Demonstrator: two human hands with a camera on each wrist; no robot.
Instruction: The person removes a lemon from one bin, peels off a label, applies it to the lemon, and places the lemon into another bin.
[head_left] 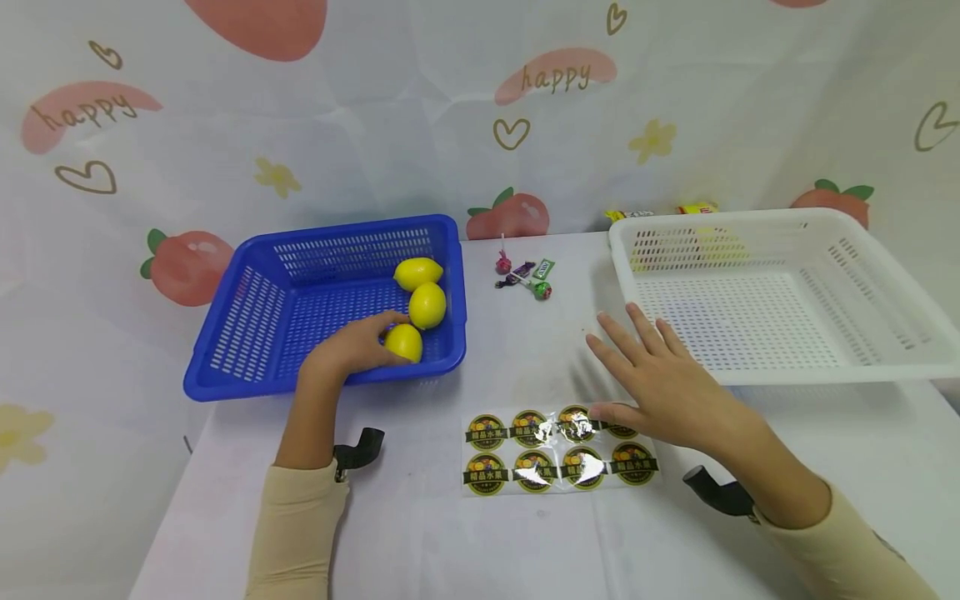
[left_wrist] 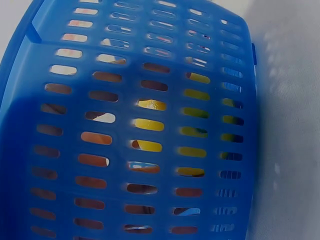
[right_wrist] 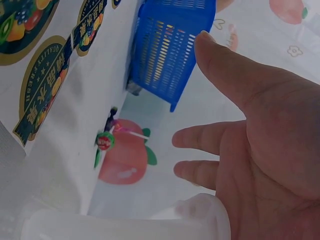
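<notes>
My left hand [head_left: 356, 344] reaches over the near rim of a blue plastic basket [head_left: 217, 367], thumb and fingers curled round the nearest yellow lemon [head_left: 405, 342]. Two more lemons, a middle one [head_left: 427, 306] and a far one [head_left: 417, 273], lie behind it along the basket's right side. In the left wrist view the slotted wall [left_wrist: 125, 65] hides most of the hand; yellow lemon [left_wrist: 149, 124] shows through the slots. My right hand [head_left: 667, 392], fingers spread and holding nothing, hovers over the corner of a sticker sheet [head_left: 534, 471], beside a white basket [head_left: 832, 375].
Several wrapped candies, among them a green lollipop [head_left: 542, 290] and a red lollipop [head_left: 503, 264], lie between the baskets near the back. Yellow snack packets [head_left: 697, 208] stand behind the white basket. A printed cloth [head_left: 390, 125] hangs behind the white table.
</notes>
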